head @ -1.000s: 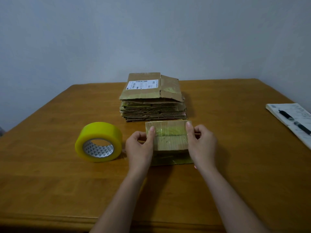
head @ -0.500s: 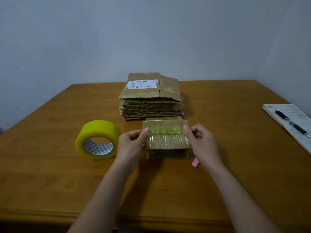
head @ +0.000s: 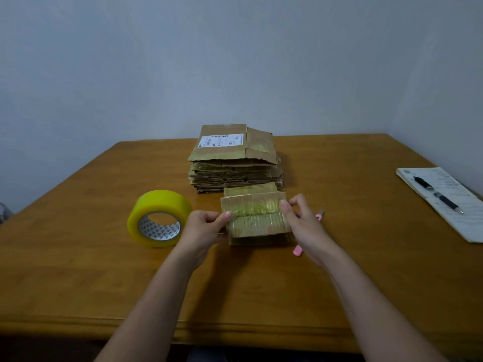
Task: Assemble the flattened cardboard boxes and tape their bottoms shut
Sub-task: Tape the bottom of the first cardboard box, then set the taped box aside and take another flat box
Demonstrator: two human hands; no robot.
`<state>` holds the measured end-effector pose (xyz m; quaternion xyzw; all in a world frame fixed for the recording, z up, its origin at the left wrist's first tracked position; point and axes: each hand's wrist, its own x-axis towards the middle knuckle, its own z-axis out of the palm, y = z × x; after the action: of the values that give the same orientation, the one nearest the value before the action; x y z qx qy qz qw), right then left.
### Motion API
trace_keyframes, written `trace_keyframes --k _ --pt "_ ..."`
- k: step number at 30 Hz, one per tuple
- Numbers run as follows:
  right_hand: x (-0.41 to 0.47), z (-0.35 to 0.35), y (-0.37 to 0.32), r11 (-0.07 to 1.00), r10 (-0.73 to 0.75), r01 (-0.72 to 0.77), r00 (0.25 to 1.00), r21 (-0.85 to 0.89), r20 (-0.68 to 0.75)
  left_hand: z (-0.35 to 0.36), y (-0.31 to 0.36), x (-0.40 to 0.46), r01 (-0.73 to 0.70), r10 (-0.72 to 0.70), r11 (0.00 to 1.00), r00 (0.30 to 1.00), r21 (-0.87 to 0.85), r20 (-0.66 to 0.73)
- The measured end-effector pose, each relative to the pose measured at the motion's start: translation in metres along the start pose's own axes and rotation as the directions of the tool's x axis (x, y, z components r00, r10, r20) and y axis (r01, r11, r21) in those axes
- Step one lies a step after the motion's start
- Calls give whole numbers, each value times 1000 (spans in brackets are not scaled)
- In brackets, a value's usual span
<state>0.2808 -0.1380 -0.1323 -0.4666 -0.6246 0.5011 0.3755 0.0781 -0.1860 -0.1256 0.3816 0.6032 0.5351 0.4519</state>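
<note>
We hold the small cardboard box (head: 257, 218) at its two ends, just in front of the stack of flattened boxes (head: 235, 163) and to the right of the yellow tape roll (head: 159, 218). Our left hand (head: 206, 228) pinches the left end, thumb on the taped face; our right hand (head: 303, 223) pinches the right end near the upper corner. Compared with a second ago, the box has come up off the table (head: 78, 270) and tipped so its taped face, with the seam between the two flaps covered in shiny tape, looks toward us. Lifting it has also uncovered a pink utility knife (head: 298, 250) lying on the table behind our right hand, its blade tip showing further back.

We judge this bottom is already taped shut and we are checking or pressing down the seam. If it holds, this box can go aside and the next blank come off the stack. A notebook (head: 444, 202) with two pens lies well apart on the right.
</note>
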Motion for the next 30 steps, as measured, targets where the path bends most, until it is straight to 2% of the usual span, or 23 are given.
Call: trace_keyframes --k 4,9,16,18,21,24,30 --pt "2 -1 0 999 26 -27 999 38 29 -5 -7 -1 4 -2 999 999 -45 42" --pt "2 0 1 998 57 -58 998 14 38 -6 -9 -2 47 -39 976 998 -214 40" --pt "11 -5 -1 992 103 -99 994 -82 38 -4 -3 1 40 -29 990 996 -134 80" --pt "14 -7 -1 991 124 -122 992 -60 33 -5 2 2 33 -21 992 994 -118 106" --pt "15 -16 1 987 141 -139 990 77 -24 -1 16 0 0 24 990 985 -139 170" --pt "13 -30 0 968 111 -84 988 236 -104 14 33 -2 -77 102 988 976 -133 194" --pt "7 -62 -1 956 -24 109 954 273 -297 52 46 10 -135 140 990 959 -35 245"
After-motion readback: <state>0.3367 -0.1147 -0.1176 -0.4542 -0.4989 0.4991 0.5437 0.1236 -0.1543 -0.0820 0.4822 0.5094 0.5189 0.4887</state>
